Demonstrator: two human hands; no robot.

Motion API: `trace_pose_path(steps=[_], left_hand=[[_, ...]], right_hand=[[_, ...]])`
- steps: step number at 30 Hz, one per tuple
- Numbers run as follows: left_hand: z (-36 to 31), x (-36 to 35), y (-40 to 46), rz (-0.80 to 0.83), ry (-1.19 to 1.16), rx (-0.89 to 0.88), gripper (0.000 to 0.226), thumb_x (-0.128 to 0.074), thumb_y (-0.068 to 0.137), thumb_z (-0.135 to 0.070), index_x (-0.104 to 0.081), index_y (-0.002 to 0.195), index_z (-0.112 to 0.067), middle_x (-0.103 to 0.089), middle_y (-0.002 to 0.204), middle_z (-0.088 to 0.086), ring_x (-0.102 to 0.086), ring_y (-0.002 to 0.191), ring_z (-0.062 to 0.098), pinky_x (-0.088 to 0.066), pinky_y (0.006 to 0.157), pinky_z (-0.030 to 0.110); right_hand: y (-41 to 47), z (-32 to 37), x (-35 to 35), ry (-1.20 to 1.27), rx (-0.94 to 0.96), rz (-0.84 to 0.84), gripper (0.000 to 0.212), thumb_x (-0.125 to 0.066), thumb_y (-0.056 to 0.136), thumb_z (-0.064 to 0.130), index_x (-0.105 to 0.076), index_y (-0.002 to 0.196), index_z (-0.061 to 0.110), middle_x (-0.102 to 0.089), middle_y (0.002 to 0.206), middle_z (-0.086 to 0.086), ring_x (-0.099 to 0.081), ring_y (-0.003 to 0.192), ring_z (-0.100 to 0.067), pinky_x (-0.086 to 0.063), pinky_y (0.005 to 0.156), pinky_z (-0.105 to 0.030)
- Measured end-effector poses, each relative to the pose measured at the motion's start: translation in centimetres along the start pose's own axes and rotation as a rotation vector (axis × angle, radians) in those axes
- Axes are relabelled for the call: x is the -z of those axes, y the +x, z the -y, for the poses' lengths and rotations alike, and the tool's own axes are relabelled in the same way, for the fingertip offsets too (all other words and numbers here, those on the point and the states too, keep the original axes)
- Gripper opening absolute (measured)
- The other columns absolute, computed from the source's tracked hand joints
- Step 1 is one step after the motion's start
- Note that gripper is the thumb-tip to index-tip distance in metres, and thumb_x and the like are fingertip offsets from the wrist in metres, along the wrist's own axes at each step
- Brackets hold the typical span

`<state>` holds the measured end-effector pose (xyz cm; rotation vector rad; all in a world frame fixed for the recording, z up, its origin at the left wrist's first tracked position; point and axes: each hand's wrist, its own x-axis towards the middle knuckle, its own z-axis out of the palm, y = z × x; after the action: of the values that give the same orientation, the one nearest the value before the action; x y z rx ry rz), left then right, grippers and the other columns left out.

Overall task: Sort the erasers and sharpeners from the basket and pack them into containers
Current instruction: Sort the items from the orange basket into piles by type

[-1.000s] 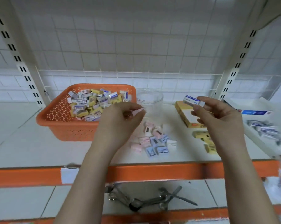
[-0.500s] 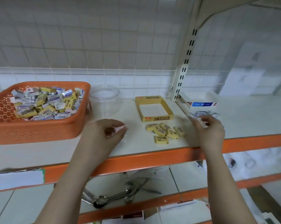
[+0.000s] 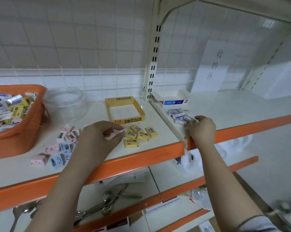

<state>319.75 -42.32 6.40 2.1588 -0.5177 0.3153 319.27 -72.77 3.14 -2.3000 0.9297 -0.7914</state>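
Erasers fill the orange basket [image 3: 16, 134] at the far left of the shelf [image 3: 158, 131], a mix of yellow, blue-white and pink pieces heaped inside it. Just right of it stands a clear jar [image 3: 64, 104], apparently empty, and in front of the jar lies a loose pile of pink and blue erasers [image 3: 61, 144]. The left hand [image 3: 99, 136] hovers just right of that pile, thumb and fingers pinching a pink eraser [image 3: 115, 133] whose long axis runs left to right; its own pile sits directly to the hand's left, so this hand is the nearer one for dropping it there. Beyond it are the yellow tray [image 3: 124, 109], empty, and a cluster of yellow erasers [image 3: 139, 133] in front. Past the shelf upright, a white and blue box [image 3: 171, 99] sits behind a pile of blue-white erasers [image 3: 180, 115]. The right hand [image 3: 201, 129] rests at that pile's near edge, fingers curled onto one piece; whether it grips it I cannot tell.
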Motion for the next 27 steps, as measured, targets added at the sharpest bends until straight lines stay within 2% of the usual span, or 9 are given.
trace_pose_path(steps=[3, 6, 9, 11, 15, 18, 22, 25, 27], left_hand=[[1.2, 0.4, 0.1, -0.087, 0.021, -0.022, 0.013, -0.076, 0.075, -0.017, -0.071, 0.085, -0.025, -0.062, 0.086, -0.013, -0.06, 0.08, 0.001, -0.041, 0.072, -0.001], [3.2, 1.6, -0.3, -0.187, 0.064, 0.074, 0.022, -0.077, 0.073, -0.014, -0.071, 0.094, -0.018, -0.061, 0.093, -0.005, -0.06, 0.08, 0.008, -0.04, 0.071, 0.0], [5.1, 3.1, -1.3, -0.226, 0.101, 0.18, 0.025, -0.076, 0.075, -0.014, -0.069, 0.099, -0.019, -0.063, 0.092, -0.007, -0.061, 0.08, 0.01, -0.04, 0.07, 0.004], [6.1, 4.0, -2.2, -0.246, 0.114, 0.226, 0.024, -0.075, 0.076, -0.015, -0.07, 0.098, -0.02, -0.066, 0.093, -0.005, -0.063, 0.082, 0.011, -0.046, 0.073, 0.013], [8.0, 4.6, -3.0, -0.298, 0.134, 0.301, 0.023, -0.073, 0.077, -0.014, -0.072, 0.099, -0.02, -0.068, 0.097, -0.004, -0.06, 0.081, 0.007, -0.037, 0.065, 0.0], [8.8, 4.8, -2.7, -0.296, 0.182, 0.333, 0.029, -0.072, 0.077, -0.011, -0.07, 0.104, -0.021, -0.066, 0.105, -0.003, -0.06, 0.088, 0.01, -0.04, 0.074, 0.01], [8.0, 6.1, -2.7, -0.331, 0.236, 0.25, 0.018, -0.07, 0.082, -0.018, -0.07, 0.101, -0.018, -0.061, 0.098, -0.009, -0.055, 0.086, 0.005, -0.034, 0.069, 0.005], [6.9, 8.6, -3.1, -0.327, 0.212, 0.15, 0.015, -0.063, 0.087, -0.02, -0.071, 0.1, -0.019, -0.065, 0.094, -0.012, -0.058, 0.08, -0.003, -0.042, 0.073, 0.003], [6.4, 10.7, -2.9, -0.317, 0.189, 0.096, 0.016, -0.062, 0.088, -0.018, -0.071, 0.1, -0.019, -0.066, 0.094, -0.014, -0.059, 0.083, -0.004, -0.046, 0.075, 0.007]], right_hand=[[-1.3, 1.3, -0.9, -0.014, 0.166, -0.074, 0.034, -0.051, 0.08, 0.023, -0.069, 0.103, 0.006, -0.064, 0.106, -0.019, -0.054, 0.102, -0.039, -0.039, 0.076, -0.034], [-4.2, 4.1, -2.1, 0.147, 0.416, -0.089, 0.016, -0.059, 0.082, 0.009, -0.072, 0.09, 0.004, -0.069, 0.091, -0.015, -0.061, 0.09, -0.032, -0.044, 0.079, -0.032], [-8.1, 7.5, -2.7, 0.312, 0.571, 0.104, 0.015, -0.061, 0.085, 0.005, -0.07, 0.097, 0.005, -0.069, 0.095, -0.007, -0.058, 0.084, -0.015, -0.039, 0.073, -0.013], [-10.4, 9.1, -3.5, 0.379, 0.642, 0.214, 0.014, -0.062, 0.085, 0.007, -0.07, 0.097, 0.008, -0.068, 0.089, -0.003, -0.056, 0.077, -0.01, -0.038, 0.067, -0.011], [-13.9, 11.3, -5.2, 0.401, 0.703, 0.389, 0.015, -0.062, 0.087, 0.01, -0.071, 0.098, 0.013, -0.063, 0.086, 0.008, -0.05, 0.073, -0.001, -0.035, 0.07, -0.005], [-15.6, 12.3, -5.9, 0.377, 0.783, 0.494, 0.015, -0.06, 0.088, 0.011, -0.071, 0.098, 0.015, -0.06, 0.082, 0.012, -0.048, 0.066, 0.004, -0.033, 0.068, 0.002], [-17.4, 12.6, -7.0, 0.285, 0.813, 0.553, 0.016, -0.06, 0.088, 0.016, -0.07, 0.1, 0.019, -0.068, 0.089, 0.006, -0.057, 0.074, -0.004, -0.038, 0.067, -0.005], [-18.4, 12.6, -7.6, 0.19, 0.84, 0.451, 0.016, -0.067, 0.082, 0.016, -0.072, 0.096, 0.02, -0.07, 0.085, 0.005, -0.065, 0.072, -0.013, -0.046, 0.058, -0.023], [-18.5, 12.8, -7.9, 0.178, 0.833, 0.403, 0.015, -0.07, 0.079, 0.014, -0.073, 0.093, 0.019, -0.071, 0.079, 0.004, -0.066, 0.068, -0.015, -0.045, 0.055, -0.023]])
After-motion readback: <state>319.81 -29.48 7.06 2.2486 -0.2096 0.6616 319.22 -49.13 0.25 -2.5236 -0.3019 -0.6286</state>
